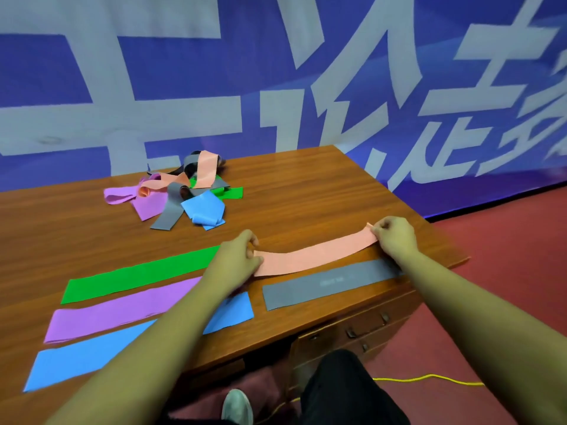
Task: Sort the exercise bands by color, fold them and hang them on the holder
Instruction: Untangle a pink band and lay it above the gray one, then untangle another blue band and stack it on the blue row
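Now, left hand, right hand: tight pinches on peach band ends (grey band print illegible).

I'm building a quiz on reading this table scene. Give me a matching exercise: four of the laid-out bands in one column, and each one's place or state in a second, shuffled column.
Things:
1. peach band
2. grey band
3. flat green band
4. flat blue band

Places or states:
A. on the left, nearest the front edge of the table
B. pinched at its ends by the left hand and right hand
C. farthest back of the three flat bands on the left
D. flat on the right, nearer the person than the peach band

Pairs: 1-B, 2-D, 3-C, 4-A
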